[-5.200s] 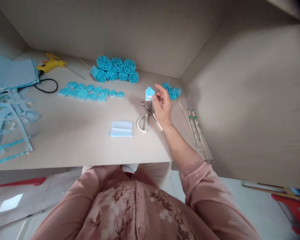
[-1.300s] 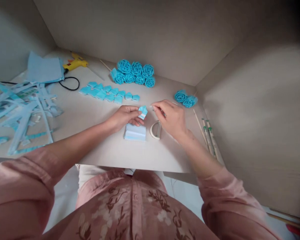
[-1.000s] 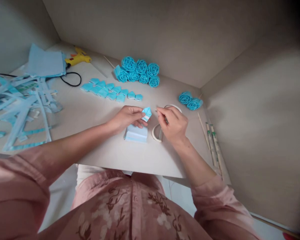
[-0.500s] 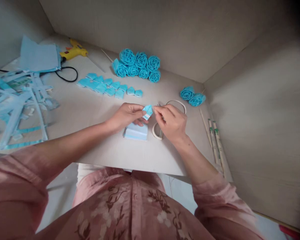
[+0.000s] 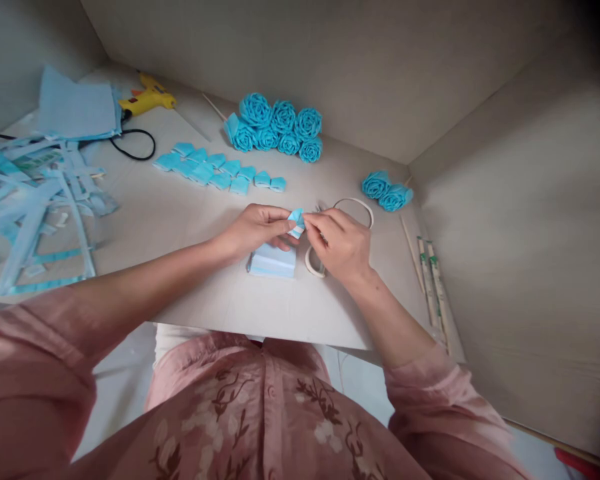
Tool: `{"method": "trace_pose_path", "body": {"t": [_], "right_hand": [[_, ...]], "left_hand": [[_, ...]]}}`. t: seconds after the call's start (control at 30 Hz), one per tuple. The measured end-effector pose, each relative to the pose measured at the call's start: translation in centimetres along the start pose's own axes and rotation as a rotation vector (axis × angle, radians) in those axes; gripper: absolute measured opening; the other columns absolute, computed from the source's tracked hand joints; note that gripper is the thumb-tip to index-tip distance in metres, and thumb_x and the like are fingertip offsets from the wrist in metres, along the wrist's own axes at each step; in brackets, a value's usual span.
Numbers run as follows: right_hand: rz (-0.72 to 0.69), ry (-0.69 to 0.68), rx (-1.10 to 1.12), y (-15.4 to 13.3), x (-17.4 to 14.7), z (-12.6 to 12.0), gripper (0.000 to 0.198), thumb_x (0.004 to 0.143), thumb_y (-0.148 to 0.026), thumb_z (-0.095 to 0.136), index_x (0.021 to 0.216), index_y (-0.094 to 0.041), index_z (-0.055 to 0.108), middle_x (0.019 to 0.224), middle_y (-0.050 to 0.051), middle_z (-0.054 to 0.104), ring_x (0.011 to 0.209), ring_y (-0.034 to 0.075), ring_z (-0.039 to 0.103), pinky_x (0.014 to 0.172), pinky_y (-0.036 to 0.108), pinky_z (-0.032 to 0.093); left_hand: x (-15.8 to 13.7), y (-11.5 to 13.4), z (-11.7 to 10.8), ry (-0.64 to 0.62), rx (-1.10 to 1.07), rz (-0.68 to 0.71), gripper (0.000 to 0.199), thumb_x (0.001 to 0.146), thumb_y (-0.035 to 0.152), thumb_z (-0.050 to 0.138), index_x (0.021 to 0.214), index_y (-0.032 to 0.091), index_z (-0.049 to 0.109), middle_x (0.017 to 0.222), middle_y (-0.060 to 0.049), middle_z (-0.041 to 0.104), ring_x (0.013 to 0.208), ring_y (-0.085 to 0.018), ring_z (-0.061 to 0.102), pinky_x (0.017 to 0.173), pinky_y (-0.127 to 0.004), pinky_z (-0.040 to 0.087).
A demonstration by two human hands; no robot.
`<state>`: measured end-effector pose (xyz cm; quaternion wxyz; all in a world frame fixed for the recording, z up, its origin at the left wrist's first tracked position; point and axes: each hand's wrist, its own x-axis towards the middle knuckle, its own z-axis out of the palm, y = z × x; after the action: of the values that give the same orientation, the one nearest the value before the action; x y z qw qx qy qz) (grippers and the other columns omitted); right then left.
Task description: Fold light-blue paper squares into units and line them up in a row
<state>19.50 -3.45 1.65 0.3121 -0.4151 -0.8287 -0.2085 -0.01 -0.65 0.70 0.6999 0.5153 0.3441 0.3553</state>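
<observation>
A small folded petal of light blue fabric [image 5: 297, 220] is pinched between the thumb and fingers of my left hand [image 5: 260, 228]. My right hand [image 5: 343, 241] is closed, its thumb and forefinger at the petal's right edge. Below my left hand lies a stack of pale blue squares [image 5: 273, 261]. Scissors with cream handles [image 5: 356, 202] lie under my right hand, which hides most of them. Behind my hands, several folded blue petals [image 5: 200, 173] sit in rows on the table.
Several blue fabric roses [image 5: 266, 139] lie at the back, and two more roses [image 5: 394, 197] to the right. Wrapped sticks [image 5: 430, 280] lie along the right wall. At left are a yellow glue gun [image 5: 153, 101], pale blue sheets [image 5: 80, 107] and tangled strips [image 5: 35, 207].
My right hand has moved slightly left and now meets the petal's edge; before, a small gap showed. The petal looks narrower and turned. My left hand has barely moved.
</observation>
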Motion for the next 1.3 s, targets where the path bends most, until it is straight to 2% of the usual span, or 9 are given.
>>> {"method": "trace_pose_path", "body": {"t": [0.3,0.47,0.53,0.67,0.77,0.87,0.93,1.13,1.3], "right_hand": [[0.031,-0.102,0.045,0.0,0.0,-0.3,0.029,0.102,-0.023,0.05,0.103,-0.022,0.079,0.086,0.004,0.076,0.079,0.017,0.068,0.069,0.029,0.05],[0.064,-0.178,0.131,-0.2,0.0,-0.7,0.034,0.101,-0.034,0.05,0.119,-0.019,0.075,0.093,0.008,0.074,0.082,0.019,0.067,0.069,0.032,0.051],[0.132,-0.165,0.222,0.0,0.0,-0.8,0.037,0.103,-0.036,0.046,0.12,-0.019,0.074,0.09,0.007,0.073,0.08,0.019,0.067,0.071,0.032,0.052],[0.413,-0.12,0.485,0.4,0.0,-0.4,0.041,0.103,-0.045,0.042,0.13,-0.025,0.066,0.093,0.006,0.072,0.083,0.019,0.067,0.08,0.036,0.056],[0.602,-0.18,0.79,0.5,-0.1,0.4,0.047,0.099,-0.056,0.048,0.136,-0.029,0.059,0.097,0.005,0.069,0.084,0.019,0.066,0.072,0.034,0.059],[0.669,-0.26,1.041,0.3,-0.1,1.1,0.058,0.092,-0.059,0.06,0.14,-0.028,0.055,0.094,0.003,0.066,0.082,0.017,0.063,0.063,0.029,0.058],[0.665,-0.293,1.105,0.2,-0.2,1.4,0.063,0.089,-0.058,0.066,0.142,-0.028,0.052,0.093,0.002,0.064,0.079,0.016,0.061,0.062,0.027,0.057],[0.569,-0.312,0.938,-0.2,-0.5,1.8,0.062,0.096,-0.053,0.056,0.148,-0.023,0.044,0.095,0.003,0.067,0.075,0.014,0.061,0.064,0.028,0.057],[0.521,-0.259,0.743,0.4,-0.1,1.0,0.051,0.101,-0.048,0.047,0.146,-0.023,0.048,0.095,0.004,0.072,0.073,0.015,0.064,0.064,0.029,0.056]], "left_hand": [[0.2,-0.2,-0.1,-0.005,-0.087,0.009,0.024,0.076,0.034,0.081,0.085,0.012,0.078,0.082,-0.006,0.077,0.074,-0.015,0.072,0.072,-0.028,0.059],[0.3,-0.2,-0.1,0.034,-0.145,0.036,0.028,0.072,0.036,0.085,0.084,0.012,0.077,0.084,-0.005,0.077,0.072,-0.014,0.071,0.072,-0.029,0.059],[0.3,0.0,-0.2,0.043,-0.146,0.037,0.029,0.071,0.036,0.085,0.083,0.012,0.075,0.082,-0.005,0.075,0.072,-0.014,0.07,0.069,-0.028,0.059],[0.4,0.1,-0.3,0.067,-0.097,0.035,0.025,0.074,0.034,0.083,0.08,0.012,0.072,0.07,-0.002,0.069,0.062,-0.011,0.063,0.06,-0.024,0.054],[0.6,-0.1,-0.6,0.061,-0.031,0.054,0.026,0.076,0.034,0.081,0.089,0.013,0.073,0.07,0.0,0.068,0.057,-0.008,0.06,0.055,-0.021,0.049],[0.7,-0.5,-0.7,0.038,0.036,0.089,0.033,0.077,0.034,0.08,0.102,0.016,0.069,0.072,0.001,0.068,0.054,-0.008,0.06,0.051,-0.02,0.045],[0.7,-0.6,-0.7,0.029,0.05,0.113,0.036,0.075,0.032,0.081,0.103,0.017,0.065,0.071,0.004,0.066,0.052,-0.008,0.06,0.05,-0.02,0.044],[0.6,-0.3,-0.5,0.017,0.1,0.172,0.041,0.075,0.027,0.077,0.111,0.017,0.059,0.079,0.004,0.066,0.052,-0.008,0.06,0.051,-0.021,0.046],[0.6,0.3,-0.7,0.065,0.136,0.238,0.041,0.072,0.019,0.074,0.111,0.017,0.06,0.077,0.004,0.063,0.053,-0.007,0.056,0.05,-0.021,0.044]]}}
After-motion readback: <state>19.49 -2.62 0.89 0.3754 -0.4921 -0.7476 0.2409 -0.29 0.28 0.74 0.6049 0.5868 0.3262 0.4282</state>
